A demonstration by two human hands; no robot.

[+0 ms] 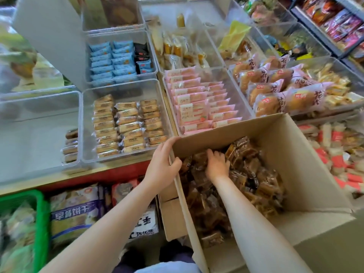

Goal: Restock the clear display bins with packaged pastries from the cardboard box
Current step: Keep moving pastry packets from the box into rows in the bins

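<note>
Box (307, 164) at table's (59, 179) front edge: left hand (164, 163) grips its rim, right hand (216, 164) spread flat on brown pastries (248, 174).

Left hand (164, 164) curled, right hand (216, 164) spread.

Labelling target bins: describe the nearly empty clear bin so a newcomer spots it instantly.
Start at the cardboard box, move left past the tan-pastry bin. The nearly empty bin is next, at the counter's front-left. Only it holds one short stack of dark brown packets against its right wall.
</note>
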